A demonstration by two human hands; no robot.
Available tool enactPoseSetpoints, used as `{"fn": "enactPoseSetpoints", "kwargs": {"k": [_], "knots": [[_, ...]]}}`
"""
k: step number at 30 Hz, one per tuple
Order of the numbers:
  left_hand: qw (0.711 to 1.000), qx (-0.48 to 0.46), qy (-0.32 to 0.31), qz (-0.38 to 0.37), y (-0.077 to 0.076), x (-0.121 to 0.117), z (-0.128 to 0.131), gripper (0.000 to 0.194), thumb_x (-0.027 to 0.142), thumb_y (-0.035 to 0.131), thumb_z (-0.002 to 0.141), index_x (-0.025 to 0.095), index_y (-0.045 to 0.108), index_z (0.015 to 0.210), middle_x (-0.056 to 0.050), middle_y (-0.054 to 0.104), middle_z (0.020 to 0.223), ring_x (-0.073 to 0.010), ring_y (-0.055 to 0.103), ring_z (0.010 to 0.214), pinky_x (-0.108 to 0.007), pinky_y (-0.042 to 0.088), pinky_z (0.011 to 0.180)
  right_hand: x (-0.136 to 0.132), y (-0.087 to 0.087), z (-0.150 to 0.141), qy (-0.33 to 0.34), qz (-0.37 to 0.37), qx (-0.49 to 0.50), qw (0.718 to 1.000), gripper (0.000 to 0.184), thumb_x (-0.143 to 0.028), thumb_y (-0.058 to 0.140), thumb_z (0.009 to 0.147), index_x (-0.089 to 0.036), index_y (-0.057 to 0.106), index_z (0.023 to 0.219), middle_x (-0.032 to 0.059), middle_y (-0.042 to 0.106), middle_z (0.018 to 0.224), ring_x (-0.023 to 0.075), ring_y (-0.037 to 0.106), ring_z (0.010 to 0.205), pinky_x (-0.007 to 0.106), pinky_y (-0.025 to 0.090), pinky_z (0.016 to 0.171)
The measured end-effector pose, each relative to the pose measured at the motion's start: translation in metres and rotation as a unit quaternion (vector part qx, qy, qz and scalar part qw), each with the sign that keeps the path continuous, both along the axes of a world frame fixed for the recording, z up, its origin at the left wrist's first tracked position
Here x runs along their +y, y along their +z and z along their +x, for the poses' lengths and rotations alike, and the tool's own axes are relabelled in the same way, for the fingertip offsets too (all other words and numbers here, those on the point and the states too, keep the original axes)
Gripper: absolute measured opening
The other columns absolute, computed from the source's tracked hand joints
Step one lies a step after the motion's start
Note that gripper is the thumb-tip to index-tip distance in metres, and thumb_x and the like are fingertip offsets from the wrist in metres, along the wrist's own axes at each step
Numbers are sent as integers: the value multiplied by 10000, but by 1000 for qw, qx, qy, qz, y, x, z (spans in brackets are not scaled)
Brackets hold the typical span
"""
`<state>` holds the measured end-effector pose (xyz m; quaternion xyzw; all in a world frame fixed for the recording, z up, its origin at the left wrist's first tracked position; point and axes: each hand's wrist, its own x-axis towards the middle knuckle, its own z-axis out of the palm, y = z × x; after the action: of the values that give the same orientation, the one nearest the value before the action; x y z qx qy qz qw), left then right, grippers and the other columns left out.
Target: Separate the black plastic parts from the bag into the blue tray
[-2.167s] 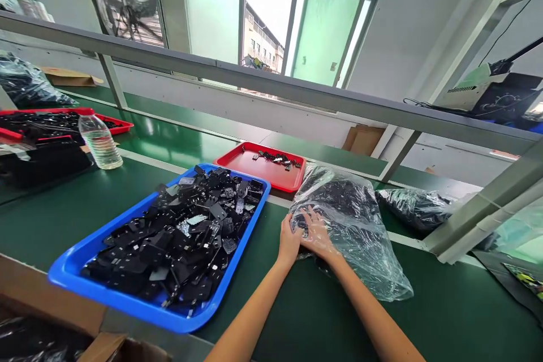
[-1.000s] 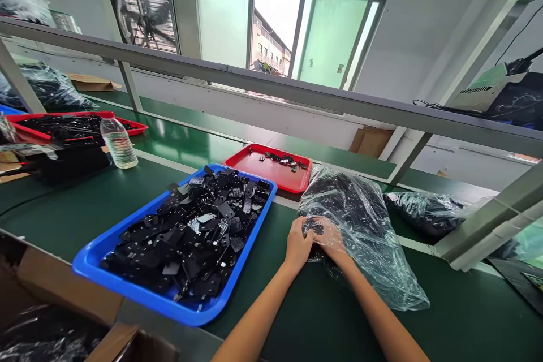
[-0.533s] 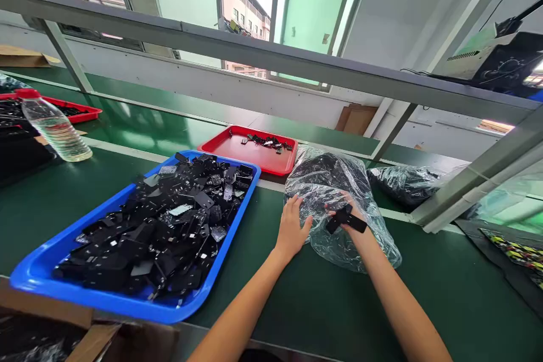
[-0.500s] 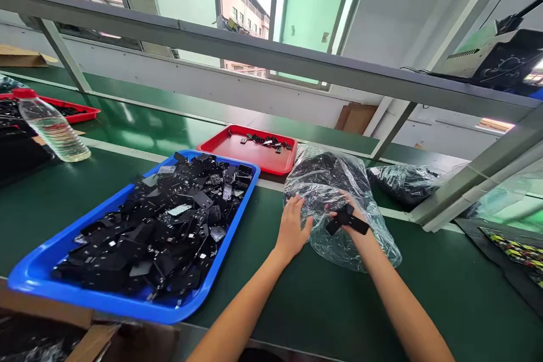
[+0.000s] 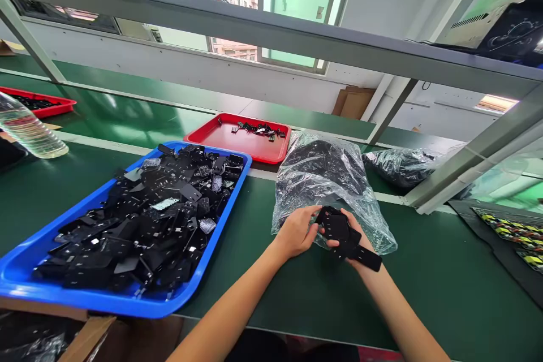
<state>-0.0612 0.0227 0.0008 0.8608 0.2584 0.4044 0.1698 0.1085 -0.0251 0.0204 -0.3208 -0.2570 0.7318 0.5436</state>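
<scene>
- Low and right of centre, both hands meet in front of the clear plastic bag (image 5: 335, 181), close to the body — probably so the parts can be sorted by touch.
- The right hand (image 5: 354, 237) has its fingers closed round a small stack of flat black parts (image 5: 344, 235); one strip juts out lower right.
- The left hand (image 5: 297, 232) pinches the stack's left edge.
- The parts look matte and thin — like those heaped in the blue tray (image 5: 214, 249) at left.

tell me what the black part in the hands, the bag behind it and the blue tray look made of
Black part: likely matte moulded plastic, flat and dull, no glare. Bag: thin clear plastic film, crinkled, with glossy highlights, dark contents showing through. Blue tray: probably rigid smooth plastic, with a rounded, slightly shiny rim.
</scene>
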Motion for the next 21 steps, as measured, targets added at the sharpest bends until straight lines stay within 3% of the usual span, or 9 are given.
{"fn": "enactPoseSetpoints", "kwargs": {"k": [4,6,8,11,12,14,16,19,21], "knots": [[998,4,54,-28,0,5,-4,462,235,366,906,137,364,1357,-128,478,1370,-220,414,1279,-382,349,1066,-6,7,1,-3,-38,47,998,356,-491,503,865,-167,620,957,83,646,840,142,595,707,151,415,381],[990,49,87,-96,-2,9,-3,538,279,428,887,127,339,1396,-142,538,1292,-260,449,1225,-421,358,1033,-12,9,3,-4,-45,73,996,343,-480,521,860,-171,627,965,84,641,863,145,594,725,150,417,386],[978,82,99,-162,-5,13,-2,535,307,494,852,138,425,1355,-136,616,1142,-292,506,1112,-457,374,974,-17,13,7,-1,-41,83,996,327,-464,567,838,-176,631,980,83,642,863,142,588,714,151,427,393],[971,69,103,-206,-7,18,-2,255,315,513,826,162,656,973,-132,646,933,-327,519,1005,-523,336,945,-16,24,16,1,-17,80,997,317,-453,611,807,-189,630,981,81,636,817,148,572,700,158,434,389],[968,56,104,-222,-7,20,-4,211,317,507,825,169,654,797,-127,633,831,-331,522,964,-542,318,944,-12,28,19,-1,-9,83,997,308,-455,610,805,-199,628,975,79,634,814,152,568,704,161,432,383],[959,20,103,-264,-4,21,-7,303,322,513,810,191,531,537,-93,531,609,-329,521,882,-572,276,951,1,37,24,-15,10,88,996,283,-451,603,804,-219,622,965,79,637,848,161,569,722,169,422,371],[945,-33,96,-311,-1,19,-11,361,330,548,782,208,442,459,-54,420,514,-323,511,865,-570,230,987,19,43,27,-40,24,69,997,264,-443,601,799,-228,616,951,79,643,898,164,574,726,177,412,367],[907,-143,77,-390,5,13,-7,180,359,609,747,217,591,638,-49,491,628,-300,498,957,-488,222,1045,51,44,25,-104,36,-18,994,248,-453,588,782,-214,593,846,66,638,826,163,583,703,179,384,367],[856,-232,64,-458,8,9,4,228,412,571,778,228,627,901,-62,567,830,-269,513,997,-435,294,1028,73,41,17,-139,42,-68,987,279,-484,561,781,-206,557,767,48,612,731,157,577,658,185,377,373]]}}
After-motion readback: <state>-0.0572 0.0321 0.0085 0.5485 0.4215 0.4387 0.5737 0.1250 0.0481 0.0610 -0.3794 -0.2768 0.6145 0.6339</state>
